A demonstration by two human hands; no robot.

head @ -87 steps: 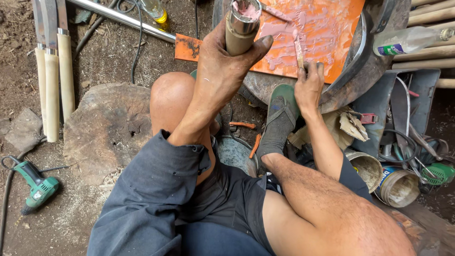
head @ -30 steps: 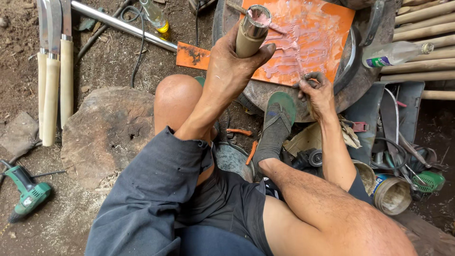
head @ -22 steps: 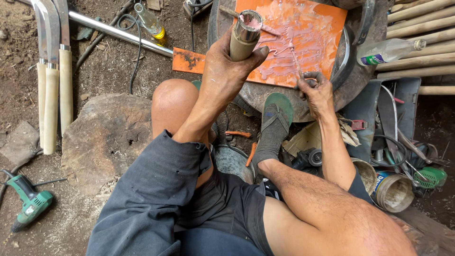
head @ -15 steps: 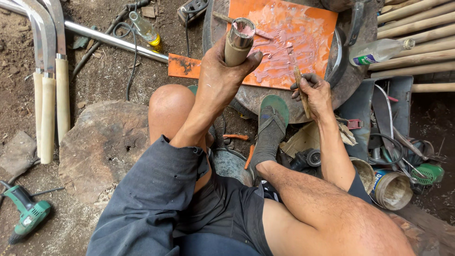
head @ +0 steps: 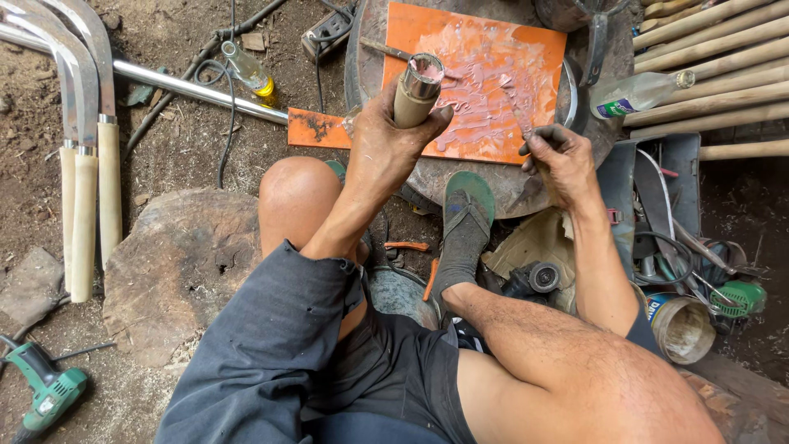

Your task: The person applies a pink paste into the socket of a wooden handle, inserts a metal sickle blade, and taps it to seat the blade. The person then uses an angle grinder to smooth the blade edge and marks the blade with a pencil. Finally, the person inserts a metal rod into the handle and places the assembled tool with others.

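My left hand [head: 386, 140] is wrapped tight around a wooden handle [head: 413, 97] with a metal collar at its top, held upright over the near edge of the orange tile [head: 526, 45]. My right hand [head: 563, 160] pinches a thin stick [head: 516, 103] whose tip rests in the pale pinkish paste [head: 477, 90] smeared across that tile. The tile lies on a round dark drum top [head: 366, 49], and a smaller orange tile piece [head: 316, 127] sticks out at its left side.

My sandalled foot [head: 467, 218] is braced against the drum just below the tile, between my two arms. A clear bottle [head: 637, 92] lies on its side at the drum's right edge; I can't tell what is in it. A small bottle with yellow liquid [head: 249, 74] lies by a metal pipe [head: 197, 86]. Sickles with wooden handles [head: 86, 181] lie to the left, beside a flat stump [head: 177, 267]. A green drill [head: 45, 390] sits at lower left. An open tin can [head: 678, 325] lies on its side at right; its inside looks dark.
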